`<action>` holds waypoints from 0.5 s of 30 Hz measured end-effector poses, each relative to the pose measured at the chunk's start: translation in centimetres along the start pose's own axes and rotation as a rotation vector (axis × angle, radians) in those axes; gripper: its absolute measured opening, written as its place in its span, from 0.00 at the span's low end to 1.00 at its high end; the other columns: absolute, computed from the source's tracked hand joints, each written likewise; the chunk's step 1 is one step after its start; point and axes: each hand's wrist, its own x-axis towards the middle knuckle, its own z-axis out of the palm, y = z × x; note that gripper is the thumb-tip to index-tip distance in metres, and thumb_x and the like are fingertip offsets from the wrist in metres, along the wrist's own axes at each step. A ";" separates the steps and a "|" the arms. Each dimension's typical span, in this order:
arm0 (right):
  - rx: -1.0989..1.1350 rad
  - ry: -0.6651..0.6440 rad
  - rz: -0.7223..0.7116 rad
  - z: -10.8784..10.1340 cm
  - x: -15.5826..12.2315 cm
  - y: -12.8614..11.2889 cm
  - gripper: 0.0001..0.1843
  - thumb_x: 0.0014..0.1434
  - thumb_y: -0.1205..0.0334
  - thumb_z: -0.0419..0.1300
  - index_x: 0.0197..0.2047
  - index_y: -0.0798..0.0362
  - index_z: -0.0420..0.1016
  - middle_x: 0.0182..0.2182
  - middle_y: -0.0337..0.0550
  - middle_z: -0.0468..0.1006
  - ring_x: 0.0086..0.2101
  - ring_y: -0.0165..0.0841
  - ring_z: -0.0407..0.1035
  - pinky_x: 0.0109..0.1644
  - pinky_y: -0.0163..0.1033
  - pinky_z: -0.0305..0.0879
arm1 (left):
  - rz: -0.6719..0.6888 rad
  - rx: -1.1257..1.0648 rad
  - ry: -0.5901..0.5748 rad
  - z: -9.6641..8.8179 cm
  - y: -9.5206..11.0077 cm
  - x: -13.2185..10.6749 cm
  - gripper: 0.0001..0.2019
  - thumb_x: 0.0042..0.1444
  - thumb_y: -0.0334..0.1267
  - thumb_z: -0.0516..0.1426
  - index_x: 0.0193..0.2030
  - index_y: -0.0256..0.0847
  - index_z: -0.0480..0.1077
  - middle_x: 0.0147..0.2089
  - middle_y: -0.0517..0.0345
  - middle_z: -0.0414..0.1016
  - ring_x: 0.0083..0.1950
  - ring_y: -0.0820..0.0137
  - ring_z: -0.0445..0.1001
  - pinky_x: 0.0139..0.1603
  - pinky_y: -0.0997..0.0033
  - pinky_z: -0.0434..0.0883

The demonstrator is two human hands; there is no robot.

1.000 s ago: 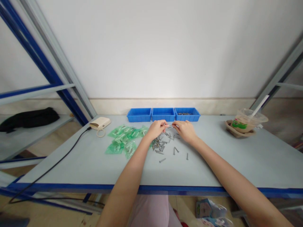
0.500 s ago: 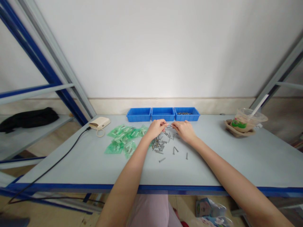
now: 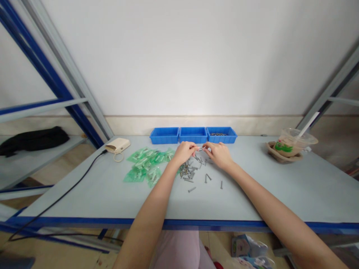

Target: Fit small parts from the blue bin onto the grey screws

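My left hand [image 3: 184, 151] and my right hand [image 3: 218, 153] meet above a scatter of small grey metal screws [image 3: 193, 173] on the pale grey table [image 3: 84, 194]. Both hands are pinched together on one small metal piece [image 3: 200, 149] between their fingertips. Just left of my left hand lies a heap of small green plastic bags [image 3: 146, 164]. Three blue bins [image 3: 193, 135] stand in a row right behind my hands; the right-hand bin holds some dark small parts.
A cream device [image 3: 117, 145] with a black cable [image 3: 64, 198] lies at the back left. A plastic cup with a straw [image 3: 291, 144] sits in a brown holder at the back right. Blue and grey shelf posts [image 3: 56, 74] rise at the left.
Hardly anything has moved. My two hands stay pinched together at the same spot, with only slight finger shifts.
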 end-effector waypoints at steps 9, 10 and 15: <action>-0.012 -0.038 -0.009 -0.2 0.1 0.0 0.13 0.64 0.61 0.48 0.37 0.51 0.73 0.35 0.42 0.79 0.35 0.32 0.71 0.37 0.36 0.48 | 0.011 -0.067 0.001 0.2 0.3 -0.1 0.13 0.56 0.44 0.51 0.35 0.37 0.71 0.21 0.61 0.72 0.24 0.73 0.69 0.29 0.76 0.62; -0.012 -0.037 -0.011 -0.1 0.1 0.0 0.13 0.64 0.61 0.48 0.37 0.51 0.72 0.35 0.42 0.79 0.35 0.32 0.71 0.37 0.36 0.48 | 0.016 -0.067 0.002 0.2 0.3 -0.1 0.12 0.56 0.43 0.51 0.35 0.37 0.71 0.21 0.62 0.72 0.24 0.73 0.69 0.29 0.76 0.62; 0.023 -0.008 -0.021 0.2 -0.1 0.0 0.12 0.63 0.57 0.49 0.44 0.50 0.70 0.35 0.42 0.79 0.35 0.32 0.71 0.39 0.36 0.50 | 0.014 -0.009 0.016 0.0 0.4 -0.2 0.15 0.57 0.43 0.49 0.27 0.37 0.69 0.20 0.61 0.71 0.24 0.73 0.68 0.29 0.77 0.62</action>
